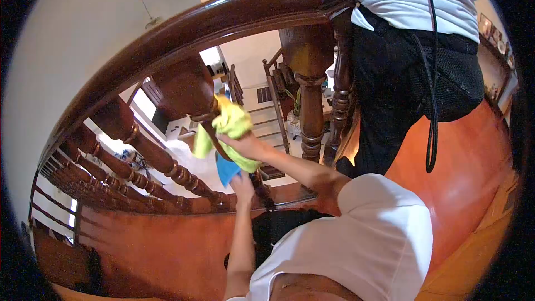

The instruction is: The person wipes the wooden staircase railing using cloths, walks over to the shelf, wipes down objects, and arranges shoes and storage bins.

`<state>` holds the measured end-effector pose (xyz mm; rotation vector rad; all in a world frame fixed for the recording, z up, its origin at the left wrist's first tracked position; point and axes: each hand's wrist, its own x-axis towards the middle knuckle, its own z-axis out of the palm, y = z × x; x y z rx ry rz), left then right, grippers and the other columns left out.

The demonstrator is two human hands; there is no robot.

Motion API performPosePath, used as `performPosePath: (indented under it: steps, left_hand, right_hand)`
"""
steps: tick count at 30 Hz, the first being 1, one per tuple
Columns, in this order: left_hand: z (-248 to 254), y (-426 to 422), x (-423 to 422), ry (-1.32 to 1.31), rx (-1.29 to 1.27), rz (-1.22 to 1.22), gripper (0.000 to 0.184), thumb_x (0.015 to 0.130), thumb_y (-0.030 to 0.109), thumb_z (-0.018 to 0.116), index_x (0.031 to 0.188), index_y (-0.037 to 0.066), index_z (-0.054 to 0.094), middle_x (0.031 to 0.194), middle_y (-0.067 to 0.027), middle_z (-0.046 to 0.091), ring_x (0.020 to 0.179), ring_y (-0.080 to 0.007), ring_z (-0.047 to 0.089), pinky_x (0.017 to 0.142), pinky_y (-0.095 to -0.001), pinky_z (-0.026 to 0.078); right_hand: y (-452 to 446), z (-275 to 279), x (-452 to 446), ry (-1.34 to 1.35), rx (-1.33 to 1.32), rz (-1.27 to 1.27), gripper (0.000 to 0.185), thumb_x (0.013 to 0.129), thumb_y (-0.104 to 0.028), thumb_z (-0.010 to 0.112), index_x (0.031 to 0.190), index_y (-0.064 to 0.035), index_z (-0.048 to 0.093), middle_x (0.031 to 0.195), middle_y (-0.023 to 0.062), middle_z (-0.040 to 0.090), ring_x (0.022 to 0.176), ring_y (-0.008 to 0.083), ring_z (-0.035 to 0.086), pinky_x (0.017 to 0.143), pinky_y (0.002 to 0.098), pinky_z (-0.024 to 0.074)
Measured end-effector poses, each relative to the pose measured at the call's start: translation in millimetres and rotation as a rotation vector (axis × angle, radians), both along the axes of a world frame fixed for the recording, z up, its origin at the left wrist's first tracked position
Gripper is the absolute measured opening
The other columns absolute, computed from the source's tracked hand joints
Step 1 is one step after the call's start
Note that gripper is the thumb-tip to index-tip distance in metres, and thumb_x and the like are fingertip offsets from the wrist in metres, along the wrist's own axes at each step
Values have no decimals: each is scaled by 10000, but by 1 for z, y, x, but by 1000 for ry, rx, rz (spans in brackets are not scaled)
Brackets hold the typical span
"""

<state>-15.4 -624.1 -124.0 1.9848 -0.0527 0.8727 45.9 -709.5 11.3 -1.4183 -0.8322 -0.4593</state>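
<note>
My right hand [245,146] is closed on a bright yellow-green cloth [233,120], which is bunched around the upper part of a dark turned wooden baluster [262,189]. Part of the cloth hangs down on the baluster's left side. Lower down, my left hand [242,185] grips a blue cloth [225,170] against the same baluster, slightly smeared by motion. Some fingers of both hands are hidden by the cloths and the post. Above them runs the thick, glossy brown handrail [223,14].
More balusters [178,173] line the railing to the left. At right stands another person [384,78] in a white top and dark trousers, close to the rail, with a dark bag [454,83] and hanging cord. Reddish floor [161,245] lies below; a lower storey shows through the railing.
</note>
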Motion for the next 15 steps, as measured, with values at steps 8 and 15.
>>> performPosePath:
  steps: [8,15]
  left_hand:
    - [122,-3,-17,-252,-153,-41,285,744,29,639,1002,-49,547,931,-112,575,869,-195,537,829,-319,414]
    - [229,10,33,-458,-44,8,482,752,178,640,1133,-36,437,1068,-180,531,964,-283,511,867,-367,373]
  right_hand:
    - [-62,36,-27,297,105,203,380,891,-281,406,1087,27,512,1065,163,556,1012,208,517,873,326,393]
    - [16,110,63,-120,369,357,385,838,-332,539,1077,-30,539,1046,91,558,968,182,508,830,320,414]
